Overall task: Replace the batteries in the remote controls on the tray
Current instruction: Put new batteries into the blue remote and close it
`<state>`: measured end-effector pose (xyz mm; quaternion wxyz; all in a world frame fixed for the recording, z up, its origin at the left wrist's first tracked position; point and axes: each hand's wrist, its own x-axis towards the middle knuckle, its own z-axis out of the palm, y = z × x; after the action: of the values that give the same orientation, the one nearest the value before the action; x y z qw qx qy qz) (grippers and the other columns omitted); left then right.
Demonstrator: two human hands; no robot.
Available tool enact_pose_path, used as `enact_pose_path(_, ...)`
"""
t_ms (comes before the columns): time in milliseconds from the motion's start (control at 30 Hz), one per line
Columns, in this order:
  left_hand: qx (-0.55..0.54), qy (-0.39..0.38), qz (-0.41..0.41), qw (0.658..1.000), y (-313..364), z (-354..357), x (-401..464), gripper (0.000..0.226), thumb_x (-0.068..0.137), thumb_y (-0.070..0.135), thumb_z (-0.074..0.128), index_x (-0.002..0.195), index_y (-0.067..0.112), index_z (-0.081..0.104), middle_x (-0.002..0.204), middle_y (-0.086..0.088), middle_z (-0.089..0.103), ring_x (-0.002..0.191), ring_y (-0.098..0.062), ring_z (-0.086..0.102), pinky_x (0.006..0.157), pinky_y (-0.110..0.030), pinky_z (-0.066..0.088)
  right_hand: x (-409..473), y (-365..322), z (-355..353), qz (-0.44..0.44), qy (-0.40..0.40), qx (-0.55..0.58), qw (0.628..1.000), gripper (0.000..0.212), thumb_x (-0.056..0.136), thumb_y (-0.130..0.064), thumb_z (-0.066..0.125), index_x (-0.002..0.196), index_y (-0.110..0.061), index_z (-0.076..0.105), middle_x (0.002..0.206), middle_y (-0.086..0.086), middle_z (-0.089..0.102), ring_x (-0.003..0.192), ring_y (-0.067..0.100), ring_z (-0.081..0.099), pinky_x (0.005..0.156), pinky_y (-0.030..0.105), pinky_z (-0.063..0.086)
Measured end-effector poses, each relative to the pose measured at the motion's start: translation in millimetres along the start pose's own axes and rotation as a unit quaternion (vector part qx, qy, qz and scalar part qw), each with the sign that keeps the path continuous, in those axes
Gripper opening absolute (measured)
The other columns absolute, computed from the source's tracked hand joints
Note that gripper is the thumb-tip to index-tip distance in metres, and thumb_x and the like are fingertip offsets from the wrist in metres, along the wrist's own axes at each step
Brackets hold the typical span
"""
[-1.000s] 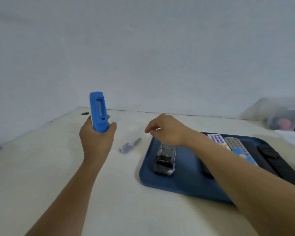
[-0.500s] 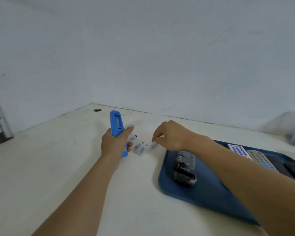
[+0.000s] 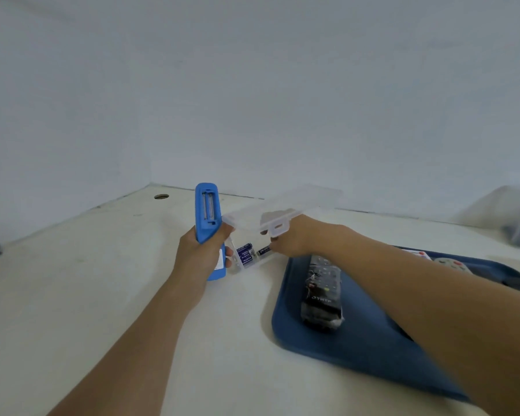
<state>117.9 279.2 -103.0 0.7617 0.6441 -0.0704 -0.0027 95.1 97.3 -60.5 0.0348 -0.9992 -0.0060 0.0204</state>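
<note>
Two hands work at a clear plastic battery box (image 3: 246, 259) on the table (image 3: 102, 295), just left of the blue tray (image 3: 357, 346). Its lid (image 3: 282, 210) stands raised over them. AAA batteries (image 3: 244, 254) lie inside, long axes running roughly left-right, directly between the hands. Nearer to them, the right hand (image 3: 291, 238) reaches in from the right, fingertips pinching one battery (image 3: 264, 251). Beside the box, the left hand (image 3: 200, 256) grips the blue remote (image 3: 208, 223) upright, its empty battery bay facing the camera. A black remote (image 3: 321, 292) lies on the tray.
</note>
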Motion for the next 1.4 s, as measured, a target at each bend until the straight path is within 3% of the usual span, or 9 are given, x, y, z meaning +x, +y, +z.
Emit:
enact_pose_path(100,0.019,-0.004,0.01,1.0,-3,3,2,0.013,0.091,0.033,0.073,0.098,0.025,0.066,0.087,-0.008,0.072,0.048,-0.009,0.06,0.06,-0.033,0.057,-5,-2,-3,-0.032,0.0,0.027,0.999,0.026,0.097,-0.015,0.051,0.122,-0.015,0.06,0.109,0.0,0.056,0.098,0.016,0.05,0.082,0.023,0.038)
enact_pose_path(233,0.029,0.006,0.029,0.999,-7,5,3,0.018,0.09,0.041,0.073,0.099,0.027,0.064,0.086,-0.003,0.075,0.049,-0.008,0.062,0.075,-0.046,0.06,-5,-5,1,-0.033,-0.019,0.064,0.997,0.027,0.1,-0.025,0.053,0.123,-0.013,0.061,0.101,-0.003,0.05,0.095,0.016,0.047,0.07,0.023,0.036)
enact_pose_path(400,0.017,0.012,0.04,0.999,-10,7,2,0.015,0.091,0.036,0.074,0.099,0.027,0.064,0.075,0.006,0.073,0.051,-0.008,0.063,0.078,-0.049,0.061,3,-6,10,-0.035,-0.012,0.115,0.993,0.007,0.095,-0.028,0.059,0.091,-0.023,0.061,0.086,-0.008,0.053,0.089,0.015,0.052,0.061,0.019,0.036)
enact_pose_path(667,0.019,0.024,0.03,0.999,-11,8,4,0.015,0.092,0.038,0.072,0.1,0.03,0.062,0.071,0.009,0.071,0.051,-0.005,0.065,0.076,-0.041,0.061,-1,-4,1,-0.065,-0.032,0.243,0.967,0.028,0.097,-0.015,0.062,0.125,-0.016,0.062,0.101,0.001,0.066,0.061,0.003,0.049,0.041,0.004,0.035)
enact_pose_path(867,0.012,0.029,0.03,0.999,-12,7,5,0.027,0.091,0.037,0.073,0.111,0.022,0.063,0.081,0.002,0.072,0.056,-0.01,0.065,0.07,-0.038,0.062,9,-14,4,-0.081,-0.033,0.087,0.992,0.027,0.1,-0.032,0.056,0.122,-0.017,0.061,0.094,-0.007,0.053,0.078,0.009,0.05,0.062,0.016,0.034)
enact_pose_path(1033,0.026,0.045,0.029,0.998,-11,10,6,0.021,0.09,0.044,0.072,0.096,0.027,0.06,0.078,0.003,0.07,0.062,-0.015,0.067,0.075,-0.042,0.062,6,-11,9,-0.11,0.013,0.119,0.987,0.026,0.1,-0.025,0.059,0.118,-0.008,0.066,0.09,-0.005,0.055,0.08,0.011,0.048,0.06,0.012,0.033)
enact_pose_path(1200,0.035,0.062,0.023,0.997,-10,11,3,0.022,0.089,0.046,0.072,0.089,0.028,0.059,0.076,0.001,0.064,0.056,-0.011,0.065,0.048,-0.023,0.055,4,1,13,-0.126,0.092,0.178,0.972,0.019,0.093,-0.019,0.068,0.107,-0.009,0.077,0.074,-0.01,0.063,0.063,0.002,0.05,0.061,0.011,0.034)
enact_pose_path(1333,0.041,0.072,0.009,0.997,-10,11,2,0.024,0.089,0.049,0.071,0.088,0.028,0.059,0.079,0.002,0.063,0.061,-0.014,0.067,0.056,-0.028,0.058,-1,7,6,-0.121,0.147,0.184,0.964,0.014,0.093,-0.015,0.068,0.1,-0.009,0.078,0.082,0.013,0.069,0.073,0.021,0.057,0.073,0.036,0.049)
enact_pose_path(1400,0.037,0.072,0.002,0.997,-9,10,2,0.025,0.088,0.05,0.072,0.088,0.027,0.06,0.08,0.002,0.063,0.062,-0.015,0.068,0.061,-0.031,0.059,-9,13,-3,-0.122,0.172,0.154,0.965,0.015,0.094,-0.015,0.066,0.101,-0.008,0.077,0.081,0.013,0.065,0.077,0.027,0.062,0.074,0.04,0.05)
